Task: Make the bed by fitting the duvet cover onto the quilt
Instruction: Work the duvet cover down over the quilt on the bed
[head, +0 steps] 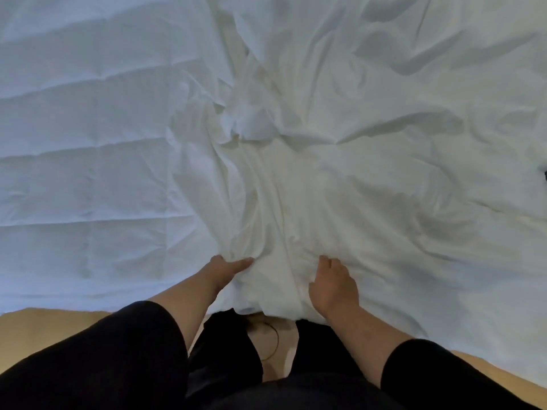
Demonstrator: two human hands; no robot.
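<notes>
A white quilt (83, 149) with stitched squares lies flat over the left half of the bed. A crumpled white duvet cover (370, 161) covers the middle and right, overlapping the quilt's edge. My left hand (228, 266) grips a bunch of the cover's fabric near the bed's front edge, thumb on top and fingers tucked under the folds. My right hand (333, 284) sits a little to the right, its fingers curled into the cover and holding a fold. The cover hangs over the edge between both hands.
A tan floor (44, 327) runs along the bed's front edge. My dark sleeves and dark trousers (225, 350) fill the bottom of the view. A thin cord (273, 340) lies on the floor between my legs. A small dark object (545, 176) shows at the right edge.
</notes>
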